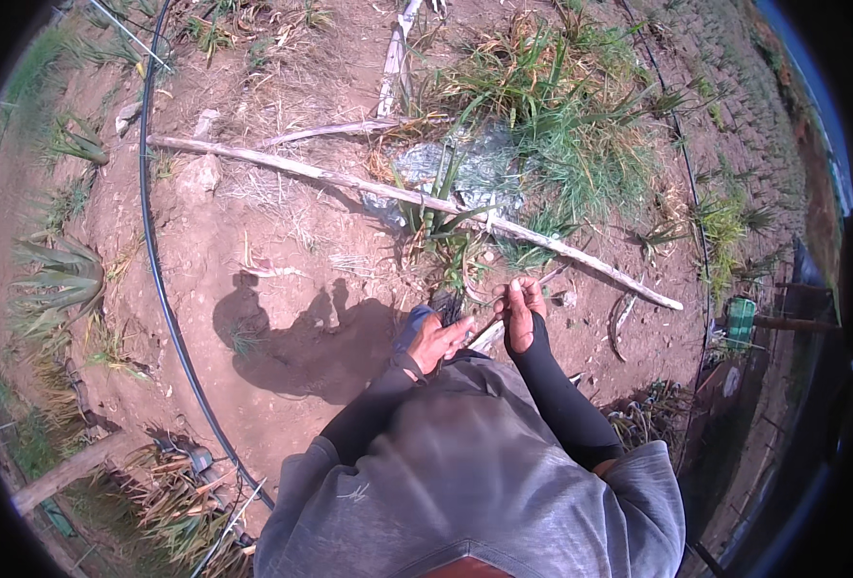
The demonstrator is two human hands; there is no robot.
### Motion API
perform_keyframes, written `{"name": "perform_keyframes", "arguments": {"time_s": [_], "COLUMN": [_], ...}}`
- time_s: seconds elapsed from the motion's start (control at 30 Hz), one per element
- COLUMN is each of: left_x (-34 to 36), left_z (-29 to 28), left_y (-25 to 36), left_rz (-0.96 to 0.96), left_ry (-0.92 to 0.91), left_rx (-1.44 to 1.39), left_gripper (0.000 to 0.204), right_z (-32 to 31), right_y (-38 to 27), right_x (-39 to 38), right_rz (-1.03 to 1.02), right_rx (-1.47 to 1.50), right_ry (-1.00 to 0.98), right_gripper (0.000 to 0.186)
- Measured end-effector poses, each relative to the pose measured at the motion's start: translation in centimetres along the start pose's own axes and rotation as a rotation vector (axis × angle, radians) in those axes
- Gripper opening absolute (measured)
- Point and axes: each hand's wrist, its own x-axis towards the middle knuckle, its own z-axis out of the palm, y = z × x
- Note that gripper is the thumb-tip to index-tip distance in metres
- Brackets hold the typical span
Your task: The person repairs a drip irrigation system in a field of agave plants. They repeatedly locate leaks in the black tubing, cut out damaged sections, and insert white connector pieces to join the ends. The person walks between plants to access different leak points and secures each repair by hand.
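Close in front of my body, my left hand (436,343) has its fingers drawn together and pointing right. A blue patch (413,326) lies along its outer side. Just to the right, my right hand (521,314) is raised with thumb and fingers pinched together. Whatever either hand holds is too small to make out. A thin pale strand shows near the right fingertips. Beyond my hands grows a green spiky-leaved plant (436,217), beside a long pale wooden pole (320,174) lying across the ground.
Grey crumpled sheeting (484,164) lies beside a large grassy clump (581,125). A black hose (157,246) curves along the left, with another dark line (682,144) at right. Aloe-like plants (65,275) stand at far left. Dry leaves (171,501) are heaped at lower left.
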Motion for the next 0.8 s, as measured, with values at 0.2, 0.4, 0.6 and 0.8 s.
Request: {"name": "perform_keyframes", "arguments": {"time_s": [0.2,0.4,0.6,0.8], "left_x": [4.1,5.9,7.6,12.5], "left_z": [-0.4,-2.7,-1.5,-1.1], "left_y": [2.3,4.2,9.7,13.8], "left_rz": [0.049,0.088,0.081,0.128], "left_ry": [0.075,0.157,0.112,0.115], "left_rx": [-0.207,-0.491,-0.561,-0.344], "left_gripper": [0.027,0.024,0.024,0.024], "right_z": [0.5,6.4,8.3,10.2], "right_y": [-1.3,-3.4,-7.8,-10.5], "right_x": [5.1,9.7,11.9,18.7], "right_rz": [0.066,0.231,0.286,0.277], "right_rx": [0.111,-0.144,-0.289,-0.152], "right_ry": [-0.096,-0.557,-0.689,-0.711], "right_gripper": [0.006,0.013,0.027,0.033]}}
